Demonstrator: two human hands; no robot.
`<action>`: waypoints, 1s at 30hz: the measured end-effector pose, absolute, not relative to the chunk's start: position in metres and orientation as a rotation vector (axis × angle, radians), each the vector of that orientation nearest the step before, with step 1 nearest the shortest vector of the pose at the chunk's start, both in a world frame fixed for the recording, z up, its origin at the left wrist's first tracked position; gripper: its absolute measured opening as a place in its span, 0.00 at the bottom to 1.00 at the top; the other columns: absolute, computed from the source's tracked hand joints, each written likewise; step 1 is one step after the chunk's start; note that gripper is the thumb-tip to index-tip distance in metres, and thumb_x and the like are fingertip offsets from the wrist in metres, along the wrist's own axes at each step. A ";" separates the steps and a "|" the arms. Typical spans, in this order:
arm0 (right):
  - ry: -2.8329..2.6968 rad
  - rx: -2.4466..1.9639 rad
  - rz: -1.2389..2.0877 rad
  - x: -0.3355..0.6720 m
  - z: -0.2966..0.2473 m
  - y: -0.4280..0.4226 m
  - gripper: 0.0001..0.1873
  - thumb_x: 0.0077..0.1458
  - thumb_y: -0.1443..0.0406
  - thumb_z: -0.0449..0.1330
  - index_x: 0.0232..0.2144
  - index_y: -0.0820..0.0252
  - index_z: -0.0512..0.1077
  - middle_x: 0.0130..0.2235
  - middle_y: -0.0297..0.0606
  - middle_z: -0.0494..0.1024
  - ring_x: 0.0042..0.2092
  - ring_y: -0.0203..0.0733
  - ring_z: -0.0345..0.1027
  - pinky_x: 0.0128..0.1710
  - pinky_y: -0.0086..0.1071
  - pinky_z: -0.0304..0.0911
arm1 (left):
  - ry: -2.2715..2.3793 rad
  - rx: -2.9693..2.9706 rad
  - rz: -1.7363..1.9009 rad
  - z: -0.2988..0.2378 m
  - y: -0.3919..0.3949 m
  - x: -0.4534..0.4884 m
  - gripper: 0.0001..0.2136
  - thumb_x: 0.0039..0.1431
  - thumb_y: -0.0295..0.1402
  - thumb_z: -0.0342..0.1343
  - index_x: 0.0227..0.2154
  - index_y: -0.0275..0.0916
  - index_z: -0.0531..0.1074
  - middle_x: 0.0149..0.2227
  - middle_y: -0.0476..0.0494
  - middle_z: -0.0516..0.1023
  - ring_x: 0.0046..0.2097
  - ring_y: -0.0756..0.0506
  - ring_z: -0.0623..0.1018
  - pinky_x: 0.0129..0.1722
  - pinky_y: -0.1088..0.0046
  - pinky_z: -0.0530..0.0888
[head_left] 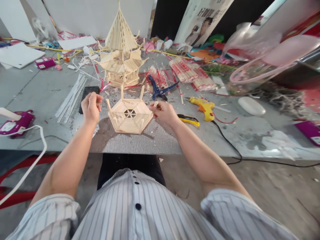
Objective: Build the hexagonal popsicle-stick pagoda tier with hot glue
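A hexagonal frame of thin wooden sticks sits on the table before me, with short posts rising from its corners and a dark opening at its centre. At its right corner, my right hand pinches a short wooden stick, which stands at that corner; whether it is fixed there I cannot tell. My left hand hovers to the left of the frame, apart from it, its fingers loosely curled with nothing visible in them. Beneath and behind that hand lies a black phone. A tiered stick pagoda stands just behind.
Blue pliers, a yellow utility knife and a corded yellow glue gun lie to the right. White strips are at left. Packaged stick bundles lie behind. A white oval object rests farther right.
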State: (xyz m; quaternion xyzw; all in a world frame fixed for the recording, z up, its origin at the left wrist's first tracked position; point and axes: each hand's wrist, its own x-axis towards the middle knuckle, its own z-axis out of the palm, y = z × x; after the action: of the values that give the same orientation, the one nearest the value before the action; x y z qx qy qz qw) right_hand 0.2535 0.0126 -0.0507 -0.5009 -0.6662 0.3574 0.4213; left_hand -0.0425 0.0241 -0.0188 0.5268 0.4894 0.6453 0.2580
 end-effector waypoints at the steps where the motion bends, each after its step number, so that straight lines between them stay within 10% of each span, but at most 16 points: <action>1: -1.672 -1.280 0.864 0.253 -0.051 0.015 0.12 0.52 0.55 0.60 0.29 0.59 0.70 0.20 0.28 0.67 0.21 0.32 0.61 0.22 0.28 0.57 | 1.303 1.452 1.725 -0.019 0.014 -0.043 0.22 0.56 0.54 0.53 0.20 0.39 0.71 0.20 0.50 0.68 0.15 0.56 0.61 0.14 0.73 0.52; 11: -1.580 -1.382 0.691 0.233 -0.049 0.030 0.14 0.54 0.58 0.58 0.21 0.58 0.64 0.18 0.30 0.69 0.23 0.34 0.64 0.28 0.31 0.60 | 1.198 2.231 0.936 -0.045 -0.034 -0.035 0.13 0.55 0.44 0.58 0.31 0.38 0.75 0.31 0.44 0.78 0.22 0.52 0.71 0.22 0.75 0.66; 19: -1.377 -1.293 0.608 0.239 -0.065 0.028 0.12 0.50 0.59 0.60 0.37 0.56 0.66 0.37 0.36 0.73 0.28 0.32 0.65 0.29 0.30 0.64 | 1.373 2.090 0.848 -0.046 -0.021 -0.024 0.08 0.56 0.37 0.58 0.29 0.36 0.76 0.28 0.47 0.77 0.28 0.50 0.73 0.28 0.75 0.67; 30: -2.022 -1.083 0.938 0.234 -0.046 0.000 0.17 0.48 0.57 0.60 0.36 0.63 0.73 0.23 0.30 0.68 0.23 0.29 0.54 0.25 0.28 0.53 | 1.320 2.115 0.841 -0.052 -0.022 -0.042 0.09 0.54 0.38 0.61 0.34 0.39 0.77 0.36 0.44 0.80 0.37 0.47 0.78 0.39 0.72 0.72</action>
State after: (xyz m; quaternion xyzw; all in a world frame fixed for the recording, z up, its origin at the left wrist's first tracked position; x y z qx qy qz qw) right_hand 0.2344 0.0003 -0.0458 -0.4134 -0.7714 0.3578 0.3257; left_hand -0.0417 -0.0222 -0.0520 0.7779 0.4854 0.3092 0.2524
